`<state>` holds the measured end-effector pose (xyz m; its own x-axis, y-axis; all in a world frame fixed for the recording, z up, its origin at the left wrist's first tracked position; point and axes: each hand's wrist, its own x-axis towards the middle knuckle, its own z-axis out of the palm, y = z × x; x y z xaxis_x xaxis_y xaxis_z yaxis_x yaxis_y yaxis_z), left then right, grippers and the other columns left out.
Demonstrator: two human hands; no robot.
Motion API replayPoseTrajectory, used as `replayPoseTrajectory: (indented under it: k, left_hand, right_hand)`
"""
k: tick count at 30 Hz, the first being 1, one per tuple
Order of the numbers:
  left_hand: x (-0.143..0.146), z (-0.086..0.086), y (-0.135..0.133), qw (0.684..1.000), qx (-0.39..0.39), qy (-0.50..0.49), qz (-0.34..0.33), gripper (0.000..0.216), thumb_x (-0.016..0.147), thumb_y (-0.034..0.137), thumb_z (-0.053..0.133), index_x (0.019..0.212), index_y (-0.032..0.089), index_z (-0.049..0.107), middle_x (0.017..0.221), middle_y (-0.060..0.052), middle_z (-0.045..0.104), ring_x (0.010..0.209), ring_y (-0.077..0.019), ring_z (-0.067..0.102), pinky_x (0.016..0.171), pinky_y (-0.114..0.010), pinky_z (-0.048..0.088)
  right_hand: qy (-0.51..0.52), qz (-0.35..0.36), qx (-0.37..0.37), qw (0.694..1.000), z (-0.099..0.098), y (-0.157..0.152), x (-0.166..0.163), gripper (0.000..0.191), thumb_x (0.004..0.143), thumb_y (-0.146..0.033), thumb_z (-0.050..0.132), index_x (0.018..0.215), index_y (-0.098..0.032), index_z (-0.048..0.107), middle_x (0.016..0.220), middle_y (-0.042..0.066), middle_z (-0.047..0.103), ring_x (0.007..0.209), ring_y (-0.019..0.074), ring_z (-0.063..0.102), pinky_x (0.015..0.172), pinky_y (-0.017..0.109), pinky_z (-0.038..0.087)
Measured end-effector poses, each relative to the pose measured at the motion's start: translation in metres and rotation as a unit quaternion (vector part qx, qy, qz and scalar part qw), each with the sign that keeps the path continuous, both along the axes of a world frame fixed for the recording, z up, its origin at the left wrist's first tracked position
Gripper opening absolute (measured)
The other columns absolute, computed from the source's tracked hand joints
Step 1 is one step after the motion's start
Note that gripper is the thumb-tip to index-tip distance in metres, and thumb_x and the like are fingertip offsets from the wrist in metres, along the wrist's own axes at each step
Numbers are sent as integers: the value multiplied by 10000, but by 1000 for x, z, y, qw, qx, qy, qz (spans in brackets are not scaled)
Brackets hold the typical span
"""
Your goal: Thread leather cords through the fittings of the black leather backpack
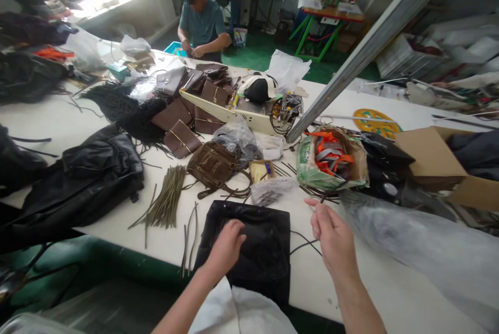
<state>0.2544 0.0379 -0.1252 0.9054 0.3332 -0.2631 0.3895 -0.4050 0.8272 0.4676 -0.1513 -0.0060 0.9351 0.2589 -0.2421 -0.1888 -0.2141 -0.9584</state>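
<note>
A black bag (261,251) lies flat in front of me at the table's near edge, with a row of eyelets along its top. My left hand (228,245) is over its left half, fingers curled in; whatever they hold is hidden. Thin black cord (305,245) runs from the bag's right side towards my right hand (331,235). That hand is raised to the right of the bag, its thumb and fingers pinched, and a short dark end shows at the fingertips.
Olive strips (170,196) and a brown bag (213,167) lie beyond the black bag. A black backpack (89,172) lies left. At right are a green-white sack (331,165), plastic sheeting (421,245) and a slanting metal pole (362,58). Another person (205,22) works across the table.
</note>
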Motion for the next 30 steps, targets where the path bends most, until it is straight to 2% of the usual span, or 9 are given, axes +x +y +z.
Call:
replayPoseTrajectory:
  k: [2,4,8,12,15,20,23,26,30]
  left_hand:
    - [17,-15,33,985,167,26,-36,586,910,96,643,1491,134,573,1609,-219,515,1532,-368,436,1295,-550,336]
    - [35,-29,62,965,219,55,-136,646,867,99,720,1496,134,577,1574,-221,561,1526,-372,452,1315,-550,293]
    - [69,-51,103,947,148,166,-230,184,945,210,658,1054,183,804,1078,-153,794,1094,-323,723,1034,-427,526]
    - [89,-66,121,958,99,174,-207,146,870,270,697,857,186,815,874,-104,776,886,-272,692,827,-336,505]
    - [92,-72,128,960,21,173,-219,164,804,320,717,796,186,810,738,-41,713,741,-209,620,709,-289,455]
    - [85,-76,134,955,-94,178,-216,306,764,442,677,824,169,802,664,0,612,623,-162,480,620,-284,382]
    - [80,-77,133,954,-137,171,-204,315,769,470,643,762,170,739,628,17,517,600,-145,380,599,-291,322]
    - [78,-77,131,950,-167,160,-207,262,751,434,646,687,180,661,611,31,449,603,-135,324,598,-294,273]
    - [80,-74,127,952,-175,151,-203,221,717,390,657,713,172,689,633,24,489,625,-138,363,618,-284,306]
  right_hand:
    - [-29,40,-48,998,2,1,-9,545,986,-665,704,1205,-171,773,728,19,591,602,138,421,515,273,366]
    - [-13,63,-46,997,-6,5,-20,559,972,-652,721,1279,-186,751,913,71,706,606,131,433,524,284,389]
    - [41,53,11,998,-16,7,-30,467,955,-590,756,1221,-208,721,982,80,732,594,114,412,518,269,368]
    - [39,47,-19,998,-10,-1,-27,432,954,-615,749,1091,-206,719,911,57,705,586,120,422,515,269,359]
    - [4,80,-98,992,-27,8,-34,449,964,-654,711,933,-206,715,744,33,660,616,163,496,557,287,402]
    - [67,120,-78,987,-108,48,-85,453,942,-670,674,923,-218,672,852,85,779,583,186,571,544,304,437]
    - [68,113,-95,987,-145,59,-114,394,949,-577,655,1054,-204,726,932,106,816,701,238,699,675,356,562]
    - [33,143,-124,981,-153,56,-122,384,958,-453,610,1168,-194,800,1003,110,834,910,293,772,899,434,610]
    - [-28,164,-145,975,-143,56,-116,359,979,-413,600,1131,-209,854,1050,110,837,968,302,774,928,431,614]
